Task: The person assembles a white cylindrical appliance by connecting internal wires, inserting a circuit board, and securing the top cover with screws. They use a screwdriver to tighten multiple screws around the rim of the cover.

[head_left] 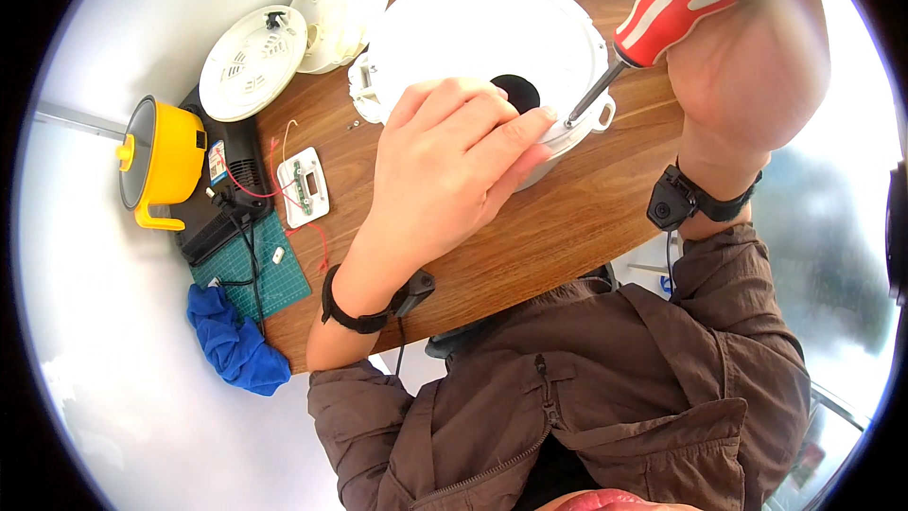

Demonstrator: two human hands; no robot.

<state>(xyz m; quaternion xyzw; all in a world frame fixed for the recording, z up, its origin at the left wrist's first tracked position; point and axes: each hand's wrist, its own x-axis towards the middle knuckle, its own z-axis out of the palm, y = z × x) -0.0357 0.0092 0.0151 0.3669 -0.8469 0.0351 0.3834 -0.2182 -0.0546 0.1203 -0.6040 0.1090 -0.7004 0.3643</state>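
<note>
Looks like a repair workshop — screwdriver (654,30), cutting mat (280,291), wired circuit board (302,187).

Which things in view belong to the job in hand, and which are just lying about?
In use:
- red-and-white screwdriver, in the right hand, tip at the rim
- white round housing, left hand at it

Apparently lying about:
- yellow pot
- blue cloth
- green cutting mat
- slotted round cover
- white panel with circuit board

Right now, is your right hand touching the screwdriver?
Touching: the head view shows the right hand gripping the screwdriver by its red-and-white handle.
</note>
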